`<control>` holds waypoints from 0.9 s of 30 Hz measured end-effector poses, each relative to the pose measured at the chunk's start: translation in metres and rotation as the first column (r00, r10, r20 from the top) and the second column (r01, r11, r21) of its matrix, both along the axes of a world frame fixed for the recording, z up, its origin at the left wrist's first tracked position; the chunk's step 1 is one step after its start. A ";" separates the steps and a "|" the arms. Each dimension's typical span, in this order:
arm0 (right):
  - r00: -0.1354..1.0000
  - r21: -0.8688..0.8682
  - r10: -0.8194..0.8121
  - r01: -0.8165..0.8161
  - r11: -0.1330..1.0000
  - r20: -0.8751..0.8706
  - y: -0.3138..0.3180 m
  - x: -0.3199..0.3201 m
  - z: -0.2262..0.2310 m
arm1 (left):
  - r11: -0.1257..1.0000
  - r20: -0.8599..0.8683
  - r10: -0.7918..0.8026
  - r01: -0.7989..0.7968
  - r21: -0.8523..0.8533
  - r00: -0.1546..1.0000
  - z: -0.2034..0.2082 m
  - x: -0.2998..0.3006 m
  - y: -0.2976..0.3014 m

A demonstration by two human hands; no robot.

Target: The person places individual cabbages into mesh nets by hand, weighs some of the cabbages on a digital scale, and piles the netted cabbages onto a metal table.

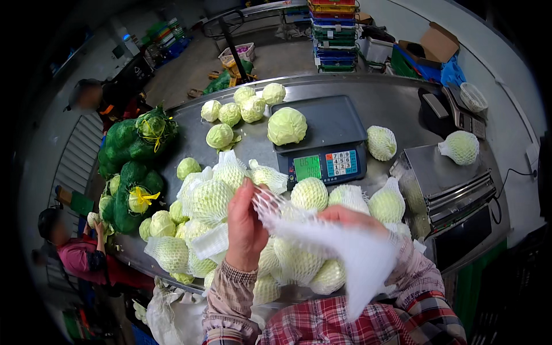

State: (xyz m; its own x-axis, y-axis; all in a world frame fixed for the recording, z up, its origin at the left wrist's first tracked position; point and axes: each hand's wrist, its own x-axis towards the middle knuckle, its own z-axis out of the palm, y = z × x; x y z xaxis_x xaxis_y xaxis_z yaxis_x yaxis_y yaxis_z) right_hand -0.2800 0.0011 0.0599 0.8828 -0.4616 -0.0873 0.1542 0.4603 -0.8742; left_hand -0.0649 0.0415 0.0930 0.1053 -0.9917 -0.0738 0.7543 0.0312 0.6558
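Note:
Stretched between my two hands is a white foam net sleeve (359,253), its lower part smeared by motion. My left hand (246,224) is closed, pinching one end of it. At the other side my right hand (352,218) grips the same sleeve, its fingers partly hidden by the white foam. Below and around the hands lies a pile of cabbages, many in white foam nets, such as the netted cabbage (210,201) left of my left hand. A bare cabbage (287,126) rests on the grey digital scale (339,123), whose display is lit.
Several bare cabbages (230,114) sit left of the scale. Green mesh sacks (135,141) of cabbages stand at the left table edge, near two co-workers. At right are a metal wrapping machine (448,178) with a netted cabbage (462,148) on top, and a calculator (468,122). Stacked crates (334,40) stand behind.

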 end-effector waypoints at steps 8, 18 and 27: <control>0.923 0.031 -0.221 0.223 0.974 0.314 -0.084 0.003 0.008 | 0.887 0.406 -0.433 0.461 0.031 0.805 -0.043 0.014 -0.040; 0.228 -0.879 -0.940 0.351 0.321 -0.252 -0.292 0.091 -0.108 | 0.902 0.975 0.025 -0.425 0.072 0.220 -0.150 0.087 -0.271; 0.773 0.026 -0.608 0.614 0.789 0.181 -0.205 0.017 -0.054 | 0.997 0.715 0.072 -0.072 -0.031 0.695 -0.027 0.015 -0.179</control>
